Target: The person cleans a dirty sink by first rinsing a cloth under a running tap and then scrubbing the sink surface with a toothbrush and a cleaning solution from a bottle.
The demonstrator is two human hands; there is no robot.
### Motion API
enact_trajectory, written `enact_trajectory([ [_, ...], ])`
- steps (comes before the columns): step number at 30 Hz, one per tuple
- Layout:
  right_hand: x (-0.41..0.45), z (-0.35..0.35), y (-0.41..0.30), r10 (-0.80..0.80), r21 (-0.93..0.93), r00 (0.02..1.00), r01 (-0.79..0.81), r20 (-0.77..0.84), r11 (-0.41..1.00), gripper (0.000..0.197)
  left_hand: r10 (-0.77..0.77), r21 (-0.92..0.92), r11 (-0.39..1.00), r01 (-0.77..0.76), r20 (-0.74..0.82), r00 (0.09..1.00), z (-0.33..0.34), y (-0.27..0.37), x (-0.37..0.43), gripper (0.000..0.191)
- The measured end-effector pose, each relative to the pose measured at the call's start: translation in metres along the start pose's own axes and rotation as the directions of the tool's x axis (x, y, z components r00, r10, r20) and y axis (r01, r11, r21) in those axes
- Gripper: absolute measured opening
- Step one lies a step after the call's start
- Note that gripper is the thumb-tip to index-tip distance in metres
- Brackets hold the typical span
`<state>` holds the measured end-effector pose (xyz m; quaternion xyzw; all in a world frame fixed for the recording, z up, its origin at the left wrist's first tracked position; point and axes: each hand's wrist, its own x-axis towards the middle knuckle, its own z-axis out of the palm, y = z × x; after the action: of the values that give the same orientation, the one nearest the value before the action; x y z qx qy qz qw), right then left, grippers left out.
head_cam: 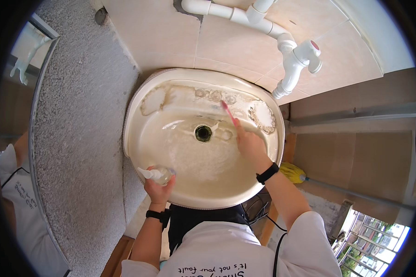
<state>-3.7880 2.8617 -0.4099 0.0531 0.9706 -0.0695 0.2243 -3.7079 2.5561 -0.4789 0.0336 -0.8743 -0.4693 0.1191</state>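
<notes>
My right hand grips a pink toothbrush by its handle, the brush head over the stained back ledge of a cream washbasin. In my left hand, at the basin's front left rim, is a clear pump bottle with a white pump top. The dark drain hole lies between my hands and the ledge. Brownish stains mark the ledge, with round ones in the middle and larger patches at both ends.
A white plastic tap and white pipes are on the tiled wall behind. A mirror stands at the left on a rough grey wall. To the right are a yellow mop head and its long handle. Black cables hang below the basin.
</notes>
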Motion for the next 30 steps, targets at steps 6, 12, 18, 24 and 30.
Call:
enact_trajectory([
  [6,0.016,-0.01,0.012,0.16,0.042,0.987,-0.159,-0.012,0.986,0.056,-0.015,-0.004,1.0,0.015,-0.003,1.0,0.001,-0.005,-0.004,0.06],
  [12,0.012,-0.026,0.017,0.029,0.005,0.999,-0.029,-0.042,1.0,0.063,-0.046,-0.018,0.999,0.046,0.022,0.999,0.001,-0.008,-0.005,0.061],
  [18,0.0,-0.004,0.034,-0.018,-0.05,0.992,0.012,-0.123,0.999,0.048,-0.046,0.006,0.999,0.046,0.016,0.999,-0.001,-0.004,-0.004,0.06],
  [24,0.024,-0.011,0.039,0.0,0.031,0.986,0.005,-0.166,1.0,0.05,-0.046,-0.043,0.998,0.047,0.014,0.999,0.003,-0.008,-0.003,0.059],
  [30,-0.051,0.023,0.073,0.365,0.105,0.93,-0.358,-0.047,0.928,0.052,-0.051,-0.018,0.998,0.052,0.048,0.998,-0.005,-0.005,-0.005,0.058],
])
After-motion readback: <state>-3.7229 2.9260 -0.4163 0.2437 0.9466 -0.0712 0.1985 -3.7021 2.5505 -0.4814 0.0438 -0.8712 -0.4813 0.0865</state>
